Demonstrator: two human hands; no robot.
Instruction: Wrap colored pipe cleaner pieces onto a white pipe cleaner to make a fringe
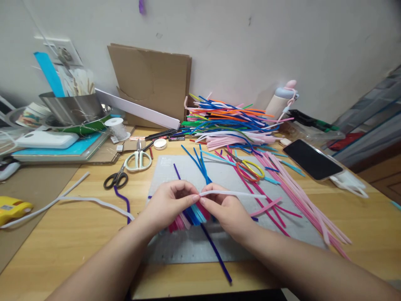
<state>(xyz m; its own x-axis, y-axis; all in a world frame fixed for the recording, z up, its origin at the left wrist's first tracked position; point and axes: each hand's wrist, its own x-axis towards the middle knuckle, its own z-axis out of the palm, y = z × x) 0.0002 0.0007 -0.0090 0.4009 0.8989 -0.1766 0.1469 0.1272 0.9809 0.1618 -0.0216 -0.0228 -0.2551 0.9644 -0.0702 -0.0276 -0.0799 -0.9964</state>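
My left hand (169, 202) and my right hand (224, 209) meet over a grey cutting mat (194, 246), fingers pinched. Together they grip a white pipe cleaner (238, 193) that runs out to the right. Under my hands lies a small bunch of short pink and blue pipe cleaner pieces (191, 215). A long purple pipe cleaner (216, 251) crosses the mat beneath them toward the near edge.
A heap of coloured pipe cleaners (228, 121) lies at the back, pink ones (300, 196) to the right. Scissors (138, 159) and black-handled scissors (116, 179) lie left of the mat. A phone (311, 159), a bottle (282, 100), cardboard (150, 81) and a metal bowl (73, 108) stand around.
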